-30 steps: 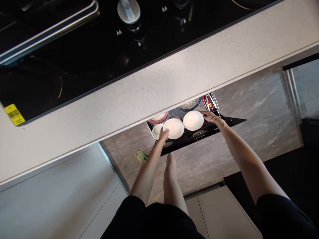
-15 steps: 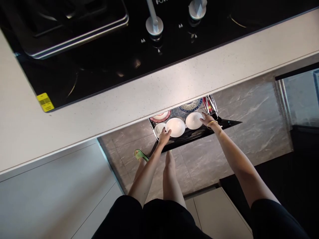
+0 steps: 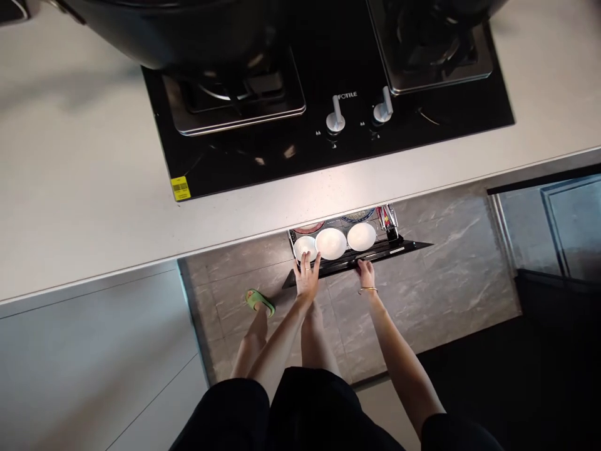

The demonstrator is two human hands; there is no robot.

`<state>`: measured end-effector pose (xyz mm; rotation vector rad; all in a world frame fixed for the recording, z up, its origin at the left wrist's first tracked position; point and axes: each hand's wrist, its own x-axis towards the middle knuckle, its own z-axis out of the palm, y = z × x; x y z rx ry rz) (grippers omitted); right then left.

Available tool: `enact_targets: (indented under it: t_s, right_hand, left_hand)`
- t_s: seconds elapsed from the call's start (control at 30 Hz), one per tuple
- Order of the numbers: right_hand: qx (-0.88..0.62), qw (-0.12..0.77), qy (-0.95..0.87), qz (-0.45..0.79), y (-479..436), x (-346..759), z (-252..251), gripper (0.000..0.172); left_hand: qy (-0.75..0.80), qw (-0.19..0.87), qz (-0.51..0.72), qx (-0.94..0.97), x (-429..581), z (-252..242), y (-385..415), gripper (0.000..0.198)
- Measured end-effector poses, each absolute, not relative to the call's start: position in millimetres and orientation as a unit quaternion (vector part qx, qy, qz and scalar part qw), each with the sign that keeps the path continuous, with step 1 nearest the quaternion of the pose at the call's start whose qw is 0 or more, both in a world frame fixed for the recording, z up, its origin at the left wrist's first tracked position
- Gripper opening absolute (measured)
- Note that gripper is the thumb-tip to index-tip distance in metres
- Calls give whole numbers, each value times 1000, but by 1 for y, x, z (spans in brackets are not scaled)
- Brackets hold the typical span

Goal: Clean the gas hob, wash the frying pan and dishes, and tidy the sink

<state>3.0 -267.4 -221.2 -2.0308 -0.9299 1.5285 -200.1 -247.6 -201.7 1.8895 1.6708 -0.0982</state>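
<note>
A pulled-out drawer with a black front (image 3: 389,251) holds three white bowls in a row: a left bowl (image 3: 304,242), a larger middle bowl (image 3: 331,243) and a right bowl (image 3: 361,237). My left hand (image 3: 307,280) lies across the front's left part with its fingers spread, the tips reaching over the near edge of the left bowl. Lower on the right, my right hand (image 3: 365,274) has its fingers curled on the front's edge, below the right bowl. Partly hidden under the counter are a red-rimmed dish (image 3: 310,228) and a blue-patterned dish (image 3: 359,215).
Above the drawer runs a pale counter (image 3: 263,227) with a black gas hob (image 3: 263,163), two knobs and a large dark pot (image 3: 188,31). A rack (image 3: 387,219) with red utensils stands at the drawer's right. Below lies grey tiled floor (image 3: 451,269).
My right hand has left the right bowl and come down to the drawer front. The left hand has moved off the middle bowl's rim and spread its fingers. More of the hob shows.
</note>
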Motion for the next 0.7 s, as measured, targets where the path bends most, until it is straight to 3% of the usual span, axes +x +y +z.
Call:
enact_targets:
  t_s: [0.13, 0.23, 0.3, 0.47, 0.7]
  right_hand:
    - [-724, 387, -154, 550, -237, 0, -233, 41]
    - [-642, 546, 133, 521, -207, -13, -240, 36]
    - [-580, 591, 236, 508, -184, -20, -245, 37]
    - [-552, 602, 183, 548, -124, -24, -256, 50]
    - [-614, 536, 67, 576, -95, -24, -248, 51]
  left_hand:
    - [663, 225, -13, 714, -199, -207, -228, 58]
    - [658, 189, 26, 728, -198, -203, -213, 42]
    - [648, 177, 47, 739, -200, -196, -209, 39]
    - [646, 188, 61, 737, -226, -180, -226, 37]
    - [708, 258, 110, 648, -285, -167, -265, 35]
